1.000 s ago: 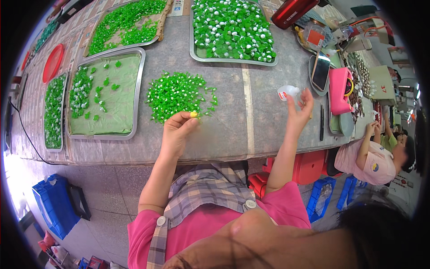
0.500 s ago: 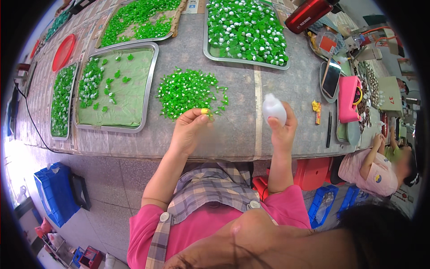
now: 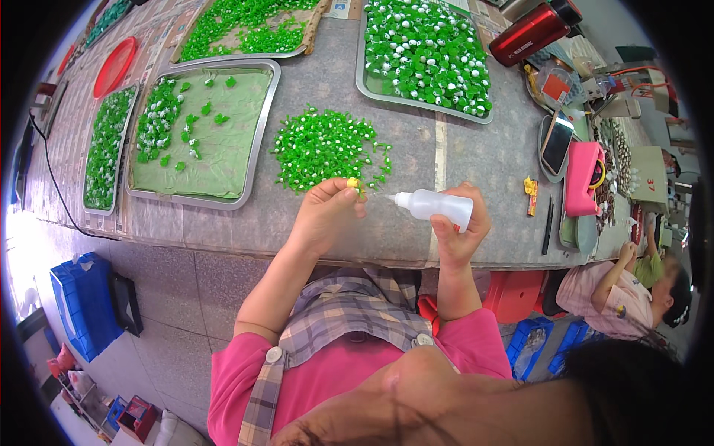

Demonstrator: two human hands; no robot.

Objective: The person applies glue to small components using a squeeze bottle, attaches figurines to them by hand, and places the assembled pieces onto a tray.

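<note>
My left hand [image 3: 324, 214] pinches a small yellow and green piece [image 3: 353, 183] at its fingertips, just below a loose pile of green and white pieces [image 3: 327, 145] on the grey table [image 3: 483, 160]. My right hand [image 3: 459, 229] grips a small white squeeze bottle [image 3: 435, 205] lying sideways, its nozzle pointing left toward the yellow piece, a short gap away.
A metal tray with a green cloth [image 3: 223, 145] and some green pieces sits at left. Another tray full of green and white pieces [image 3: 425, 56] is at the back. A pink case [image 3: 581, 175], phone [image 3: 556, 141], pen [image 3: 548, 224] and red flask [image 3: 532, 31] lie right. Another person [image 3: 632, 290] sits at lower right.
My right hand went from raised with a white item to holding the squeeze bottle, then tipped it sideways and brought its nozzle toward my left hand. My left hand kept pinching the yellow piece.
</note>
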